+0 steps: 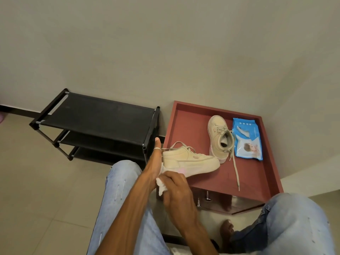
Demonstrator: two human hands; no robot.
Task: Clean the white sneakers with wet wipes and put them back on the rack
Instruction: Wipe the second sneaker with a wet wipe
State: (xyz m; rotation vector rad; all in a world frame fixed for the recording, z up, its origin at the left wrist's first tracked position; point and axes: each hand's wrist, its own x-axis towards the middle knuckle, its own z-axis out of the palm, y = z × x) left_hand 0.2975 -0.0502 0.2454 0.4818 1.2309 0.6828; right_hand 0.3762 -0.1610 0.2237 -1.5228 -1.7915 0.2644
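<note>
One off-white sneaker [191, 160] is held up at the left edge of the red tray-top table [185, 126], toe pointing right. My left hand [153, 162] grips its heel, thumb up. My right hand [176, 188] holds a crumpled white wet wipe [161, 186] against the sole near the heel. The second sneaker [219, 138] lies flat on the table, its lace trailing toward me. A blue pack of wet wipes [247, 138] lies to its right. The black shoe rack [95, 124] stands at the left with bare shelves.
The rack and table stand against a beige wall on a tiled floor. My knees in light jeans [125, 190] flank the table, and a bare foot [227, 230] rests below it. Drawer handles [207, 196] show on the table's front.
</note>
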